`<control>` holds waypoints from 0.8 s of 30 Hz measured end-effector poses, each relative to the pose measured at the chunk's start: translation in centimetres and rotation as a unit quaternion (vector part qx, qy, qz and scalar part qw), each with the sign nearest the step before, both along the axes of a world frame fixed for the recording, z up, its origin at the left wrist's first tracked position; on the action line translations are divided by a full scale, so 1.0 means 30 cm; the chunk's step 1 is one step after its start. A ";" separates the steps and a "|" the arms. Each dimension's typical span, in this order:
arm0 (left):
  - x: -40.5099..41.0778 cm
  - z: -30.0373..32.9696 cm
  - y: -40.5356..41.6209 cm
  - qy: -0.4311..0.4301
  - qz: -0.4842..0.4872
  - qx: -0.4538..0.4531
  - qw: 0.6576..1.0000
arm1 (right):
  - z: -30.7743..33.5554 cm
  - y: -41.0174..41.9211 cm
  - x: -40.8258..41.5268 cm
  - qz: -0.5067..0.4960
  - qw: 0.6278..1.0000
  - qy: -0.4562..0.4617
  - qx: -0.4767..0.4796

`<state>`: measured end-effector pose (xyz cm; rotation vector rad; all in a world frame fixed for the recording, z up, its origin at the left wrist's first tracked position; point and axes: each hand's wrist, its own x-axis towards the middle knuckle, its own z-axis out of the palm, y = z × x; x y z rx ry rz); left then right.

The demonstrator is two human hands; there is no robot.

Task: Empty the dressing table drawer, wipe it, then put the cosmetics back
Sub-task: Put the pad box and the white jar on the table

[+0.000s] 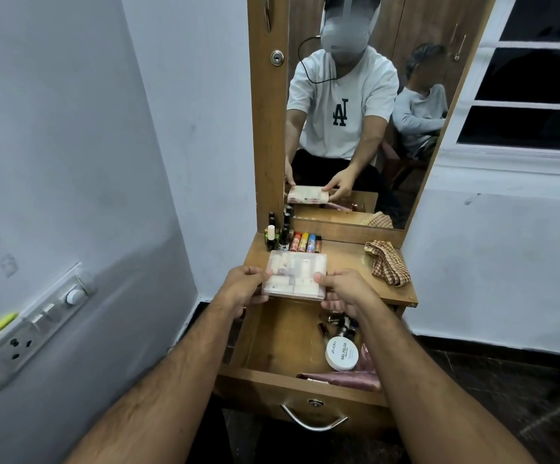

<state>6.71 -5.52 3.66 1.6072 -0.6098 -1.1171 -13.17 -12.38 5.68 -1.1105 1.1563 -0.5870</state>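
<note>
A clear plastic box (pixel 293 274) of small cosmetics hangs over the front edge of the dressing table top (pixel 342 262). My left hand (pixel 243 289) grips its left side and my right hand (pixel 347 291) grips its right side. Below them the wooden drawer (pixel 271 343) stands pulled out. Its left half shows bare wood. On its right lie a white round nail polish remover tub (pixel 341 353), several small bottles (pixel 337 324) and a pink pouch (pixel 345 378).
Several nail polish bottles (pixel 292 239) stand in a row at the back left of the top. A checked cloth (pixel 387 266) lies at its right. A mirror (pixel 355 112) rises behind. A switch panel (pixel 31 326) is on the left wall.
</note>
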 end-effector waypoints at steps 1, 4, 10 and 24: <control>0.008 -0.002 -0.008 -0.017 0.000 0.001 1.000 | 0.007 -0.012 0.016 -0.005 1.000 0.006 0.002; 0.030 -0.002 -0.038 -0.107 0.002 0.014 0.994 | 0.014 -0.043 0.067 -0.008 0.998 0.052 -0.015; 0.058 -0.002 -0.085 -0.211 0.023 0.053 0.976 | -0.006 -0.091 0.151 -0.027 0.986 0.148 -0.075; 0.044 0.000 -0.087 -0.336 0.012 0.092 0.937 | 0.005 -0.089 0.173 -0.014 0.932 0.323 -0.166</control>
